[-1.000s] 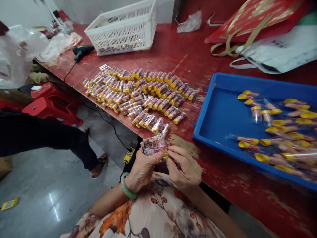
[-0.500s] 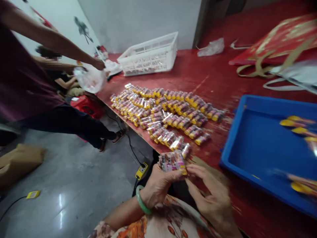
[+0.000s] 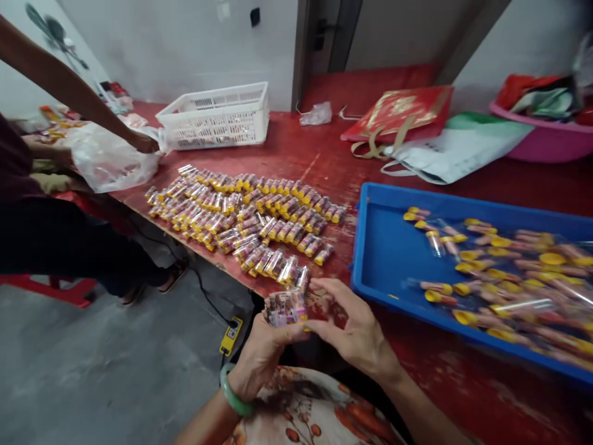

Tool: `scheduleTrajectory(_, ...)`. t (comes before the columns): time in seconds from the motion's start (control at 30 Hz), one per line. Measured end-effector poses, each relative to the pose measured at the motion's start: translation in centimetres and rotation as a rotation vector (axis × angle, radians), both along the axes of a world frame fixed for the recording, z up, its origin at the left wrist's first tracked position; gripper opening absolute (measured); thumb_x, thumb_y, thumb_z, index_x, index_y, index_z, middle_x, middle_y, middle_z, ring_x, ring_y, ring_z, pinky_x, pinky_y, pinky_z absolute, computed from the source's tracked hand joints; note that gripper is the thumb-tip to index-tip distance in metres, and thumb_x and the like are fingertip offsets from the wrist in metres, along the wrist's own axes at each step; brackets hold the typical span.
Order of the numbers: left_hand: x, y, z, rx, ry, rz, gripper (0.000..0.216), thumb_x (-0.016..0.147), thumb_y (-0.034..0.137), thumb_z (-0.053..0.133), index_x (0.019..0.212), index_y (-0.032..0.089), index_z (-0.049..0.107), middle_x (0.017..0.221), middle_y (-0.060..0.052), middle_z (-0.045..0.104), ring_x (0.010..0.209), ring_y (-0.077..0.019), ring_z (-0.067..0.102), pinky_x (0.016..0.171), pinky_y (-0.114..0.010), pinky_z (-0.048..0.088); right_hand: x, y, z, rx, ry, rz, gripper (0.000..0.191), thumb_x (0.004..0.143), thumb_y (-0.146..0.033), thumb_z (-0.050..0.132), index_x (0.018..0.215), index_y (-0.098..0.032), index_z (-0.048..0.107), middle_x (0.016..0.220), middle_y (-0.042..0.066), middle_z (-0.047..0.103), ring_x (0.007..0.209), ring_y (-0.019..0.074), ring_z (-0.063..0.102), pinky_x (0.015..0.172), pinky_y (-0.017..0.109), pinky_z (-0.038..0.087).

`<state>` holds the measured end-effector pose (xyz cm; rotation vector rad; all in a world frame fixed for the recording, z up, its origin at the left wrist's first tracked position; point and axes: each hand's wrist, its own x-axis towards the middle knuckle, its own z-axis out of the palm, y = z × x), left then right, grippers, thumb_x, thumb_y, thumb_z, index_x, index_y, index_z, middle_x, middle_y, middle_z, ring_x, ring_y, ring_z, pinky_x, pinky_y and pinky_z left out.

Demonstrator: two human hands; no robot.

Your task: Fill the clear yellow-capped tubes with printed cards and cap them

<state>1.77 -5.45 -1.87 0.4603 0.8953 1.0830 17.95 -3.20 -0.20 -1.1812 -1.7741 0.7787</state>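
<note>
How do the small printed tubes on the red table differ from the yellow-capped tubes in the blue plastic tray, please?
The small printed tubes lie side by side in rows on the red table; the yellow-capped tubes lie loose and jumbled in the blue plastic tray. The printed ones carry colourful wraps; the tray ones look clear and unwrapped. Both have yellow ends.

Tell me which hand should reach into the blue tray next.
Probably right: the right hand sits beside the blue tray, while the left hand holds the bundle of tubes.
</note>
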Motion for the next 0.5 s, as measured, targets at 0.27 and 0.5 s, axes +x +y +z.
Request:
scheduleTrajectory(0.27, -0.9, 0.4, 0.6, -0.021, -0.11, 0.063, 0.036, 0.062, 0.011, 0.082, 0.096, 0.013, 0.071, 0.089, -0.006, 0.072, 0.077, -0.0144, 0.066, 0.075, -0.025, 0.052, -2.1, -1.6, -0.3, 0.631, -0.415, 0.036, 0.034, 0.082, -0.005, 0.052, 0.115, -0.008, 0.059, 0.108, 0.019, 0.063, 0.096, 0.0245, 0.062, 0.078, 0.038, 0.056)
scheduleTrajectory(0.5, -1.4, 0.2, 1.0, -0.02, -0.08, 0.088, 0.037, 0.056, 0.011, 0.085, 0.09, 0.012, 0.071, 0.087, -0.006, 0.072, 0.074, -0.014, 0.064, 0.075, -0.027, 0.052, -2.9, -2.0, -1.3, 0.757, -0.545, 0.019, 0.03, 0.085, -0.009, 0.053, 0.114, -0.007, 0.06, 0.107, 0.02, 0.067, 0.094, 0.0247, 0.066, 0.075, 0.037, 0.058)
